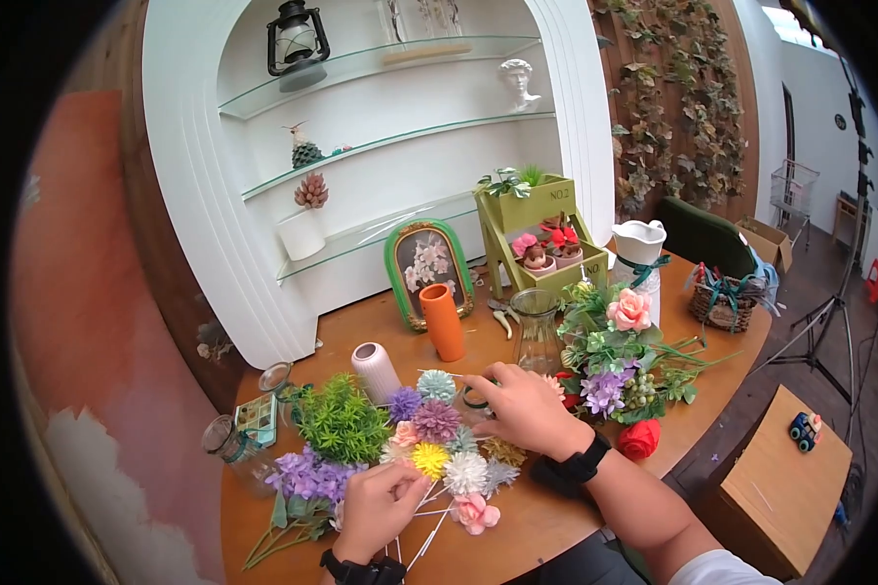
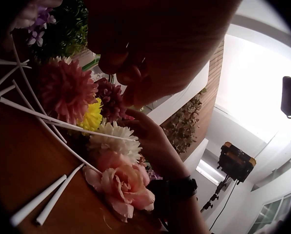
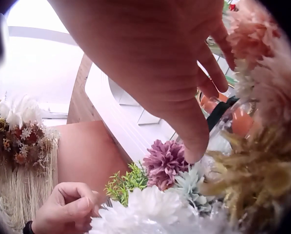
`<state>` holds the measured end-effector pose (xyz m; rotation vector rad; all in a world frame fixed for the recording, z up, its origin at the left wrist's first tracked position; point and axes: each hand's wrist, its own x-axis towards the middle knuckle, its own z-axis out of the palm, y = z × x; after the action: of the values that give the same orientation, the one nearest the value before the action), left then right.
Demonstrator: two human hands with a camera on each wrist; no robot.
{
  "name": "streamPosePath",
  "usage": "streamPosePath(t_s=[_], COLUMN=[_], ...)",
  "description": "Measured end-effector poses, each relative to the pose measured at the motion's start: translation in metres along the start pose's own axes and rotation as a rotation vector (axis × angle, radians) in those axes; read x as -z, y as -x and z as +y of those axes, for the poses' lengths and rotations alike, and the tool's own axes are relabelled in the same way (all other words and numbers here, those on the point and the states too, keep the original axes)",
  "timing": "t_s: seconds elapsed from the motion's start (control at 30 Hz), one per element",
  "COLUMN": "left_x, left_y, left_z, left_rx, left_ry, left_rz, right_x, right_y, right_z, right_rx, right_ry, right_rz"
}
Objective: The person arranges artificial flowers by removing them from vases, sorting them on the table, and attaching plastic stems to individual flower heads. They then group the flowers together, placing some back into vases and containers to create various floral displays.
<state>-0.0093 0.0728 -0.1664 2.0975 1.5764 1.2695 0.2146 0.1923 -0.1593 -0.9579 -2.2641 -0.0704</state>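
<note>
In the head view my right hand [image 1: 532,409] grips a small clear glass jar [image 1: 474,398] with a dark green ribbon round it. The right wrist view has the jar's ribbon [image 3: 218,114] between thumb and fingers, beside a mauve flower [image 3: 166,163]. My left hand [image 1: 380,502] hangs loosely curled by the yellow flower [image 1: 430,460], with nothing visible in it. Below it, in the left wrist view, are a cream-white flower [image 2: 115,141], a pink rose [image 2: 123,185] and white stems [image 2: 52,200]. The left fingertips overlap a dark red flower [image 2: 111,100] there.
A pink ribbed vase [image 1: 376,373], an orange vase [image 1: 444,322] and a glass vase [image 1: 535,336] stand behind the flowers. Green foliage [image 1: 346,419], purple blossoms [image 1: 312,478] and a ribboned jar [image 1: 234,448] lie left. A mixed bouquet [image 1: 615,356] and white pitcher [image 1: 639,244] are right.
</note>
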Motion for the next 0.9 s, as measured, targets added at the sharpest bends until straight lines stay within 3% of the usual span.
streamPosePath(t_s=[0.27, 0.37, 0.57, 0.67, 0.77, 0.9], left_x=[-0.001, -0.001, 0.001, 0.000, 0.005, 0.003], left_y=[0.000, 0.001, 0.001, 0.001, 0.001, -0.001], left_z=[-0.006, -0.005, 0.001, -0.002, 0.004, 0.009], left_rx=[-0.003, 0.010, 0.022, 0.020, 0.021, -0.017], left_ry=[-0.015, 0.001, -0.009, 0.008, -0.019, 0.034], left_rz=[-0.013, -0.004, 0.005, 0.018, 0.009, 0.056], right_x=[-0.010, -0.010, -0.002, 0.001, 0.003, -0.006], right_y=[-0.001, -0.003, -0.007, -0.009, -0.007, -0.002], right_z=[0.005, 0.006, -0.003, -0.010, -0.018, -0.017], right_rx=[-0.023, 0.026, 0.088, 0.219, 0.339, 0.267], right_ry=[0.092, 0.132, -0.052, -0.243, -0.377, -0.301], right_rz=[0.047, 0.142, 0.183, 0.086, -0.147, -0.086])
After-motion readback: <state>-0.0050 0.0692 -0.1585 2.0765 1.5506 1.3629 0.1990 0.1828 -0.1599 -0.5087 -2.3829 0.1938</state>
